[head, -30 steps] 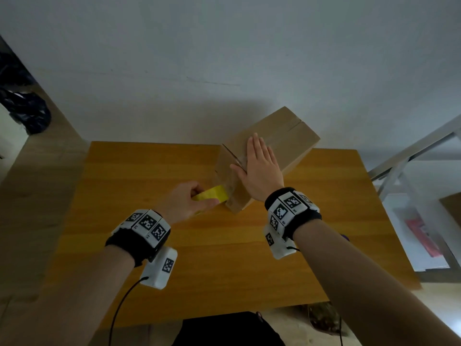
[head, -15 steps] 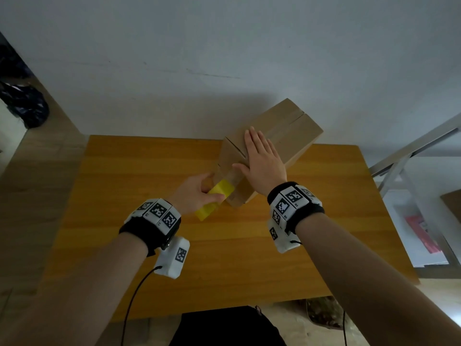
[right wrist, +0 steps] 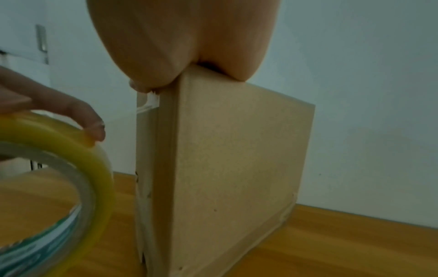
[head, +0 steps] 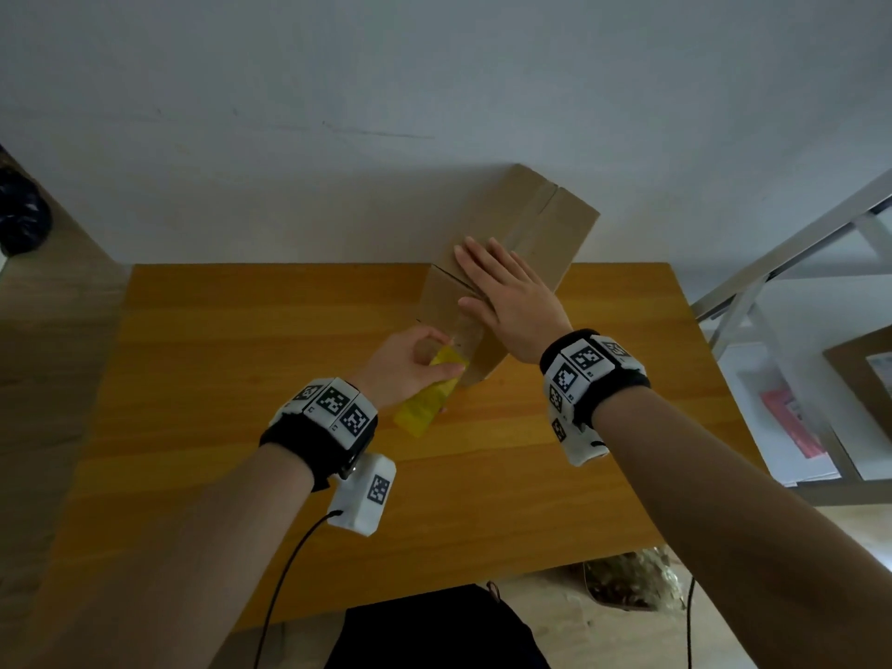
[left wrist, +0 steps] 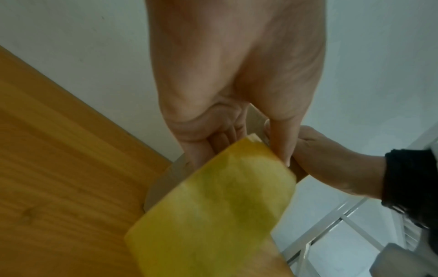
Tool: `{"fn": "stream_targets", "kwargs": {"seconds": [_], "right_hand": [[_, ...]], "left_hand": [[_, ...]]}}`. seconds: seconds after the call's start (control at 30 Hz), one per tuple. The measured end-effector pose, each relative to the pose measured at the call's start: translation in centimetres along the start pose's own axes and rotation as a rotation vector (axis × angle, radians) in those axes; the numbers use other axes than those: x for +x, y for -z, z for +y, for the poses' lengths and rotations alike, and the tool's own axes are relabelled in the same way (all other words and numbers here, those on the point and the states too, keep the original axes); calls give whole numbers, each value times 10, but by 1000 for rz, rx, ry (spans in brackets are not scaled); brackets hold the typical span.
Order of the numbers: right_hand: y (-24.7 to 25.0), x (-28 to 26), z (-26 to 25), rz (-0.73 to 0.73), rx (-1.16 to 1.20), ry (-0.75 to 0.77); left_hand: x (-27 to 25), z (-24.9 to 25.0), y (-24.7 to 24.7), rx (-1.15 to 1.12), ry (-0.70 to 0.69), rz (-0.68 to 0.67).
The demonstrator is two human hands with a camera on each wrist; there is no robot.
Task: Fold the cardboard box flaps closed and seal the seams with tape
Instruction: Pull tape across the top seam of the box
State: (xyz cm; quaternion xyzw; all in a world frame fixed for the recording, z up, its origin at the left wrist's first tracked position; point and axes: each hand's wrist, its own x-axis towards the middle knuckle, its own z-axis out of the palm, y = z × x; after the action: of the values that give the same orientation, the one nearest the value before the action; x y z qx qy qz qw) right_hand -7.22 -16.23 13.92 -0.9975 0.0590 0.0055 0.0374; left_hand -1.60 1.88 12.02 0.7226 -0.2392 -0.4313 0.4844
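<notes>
1. Both hands are working at the cardboard box: my right hand is lying flat, fingers straight, pressing on the top face, and my left hand is curling around the yellow tape roll, gripping it just beside the box's near end.
2. I am seeing the box standing on the wooden tabletop at about 12 o'clock from me, against the white wall, with the tape roll at roughly 7 o'clock from the box.
3. I am judging the flaps as already folded shut: the top halves are meeting along a centre seam.
4. A clear strip seems to be running from the roll up the near end face, so I am reading this as taping in progress.
5. I cannot tell how much of the top seam is taped; cutting the strip and any remaining seams are looking like what is left.
</notes>
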Motion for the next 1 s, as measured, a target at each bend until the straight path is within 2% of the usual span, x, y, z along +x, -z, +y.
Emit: {"fn": "stream_targets", "kwargs": {"seconds": [0.2, 0.4, 0.53, 0.7, 0.83, 1.0], "right_hand": [[-4, -9, 6, 31, -50, 27], [6, -14, 10, 60, 127, -11], [13, -36, 17, 172, 327, -176], [7, -76, 36, 326, 403, -355], [-18, -106, 52, 292, 417, -528], [-61, -144, 67, 128, 403, -755]], "left_hand": [[1, 0, -16, -7, 2, 7], [-2, 0, -19, -6, 36, 50], [-2, -7, -21, 70, 1, 107], [2, -6, -31, 77, -25, 153], [7, -5, -46, 64, -41, 192], [11, -5, -67, 87, -134, 212]]}}
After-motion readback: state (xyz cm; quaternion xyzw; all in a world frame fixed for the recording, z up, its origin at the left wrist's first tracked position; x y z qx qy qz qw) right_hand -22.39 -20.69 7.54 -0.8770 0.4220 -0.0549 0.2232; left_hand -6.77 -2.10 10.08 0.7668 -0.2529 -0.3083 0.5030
